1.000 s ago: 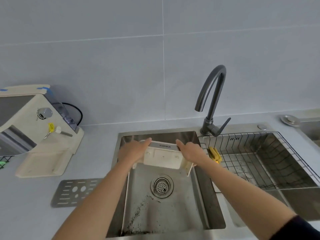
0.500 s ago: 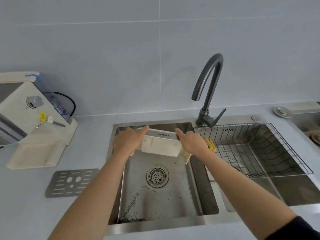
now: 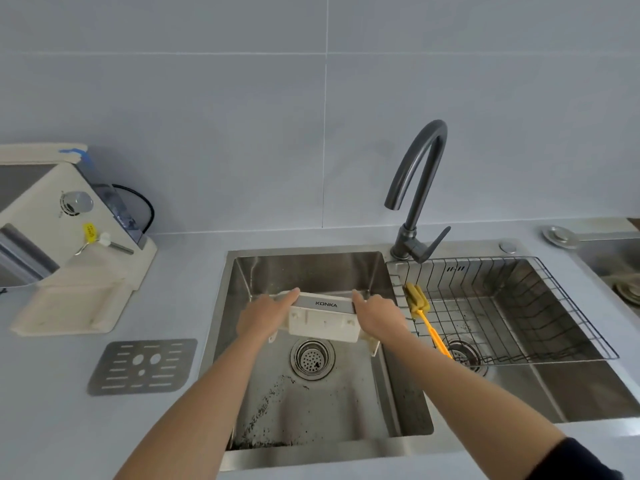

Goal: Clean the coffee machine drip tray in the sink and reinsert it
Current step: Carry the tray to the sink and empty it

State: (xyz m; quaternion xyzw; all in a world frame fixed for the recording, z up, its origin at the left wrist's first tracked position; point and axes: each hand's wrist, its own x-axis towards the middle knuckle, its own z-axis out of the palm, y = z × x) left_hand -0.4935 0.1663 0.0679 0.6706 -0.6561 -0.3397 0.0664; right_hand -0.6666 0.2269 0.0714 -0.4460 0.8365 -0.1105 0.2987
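Two hands, left hand (image 3: 265,315), right hand (image 3: 375,315), one drip tray (image 3: 323,322)

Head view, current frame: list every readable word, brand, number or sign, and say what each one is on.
"KONKA": on the grey front strip of the drip tray, held over the left sink basin by the left hand and right hand.
Yellow tag on the coffee machine: has print, too small to read.
Markings around the machine's silver knob: too blurred to read.

Cream drip tray (image 3: 322,323) — silver band, yellow brush (image 3: 427,322), dark-grey faucet (image 3: 417,188)
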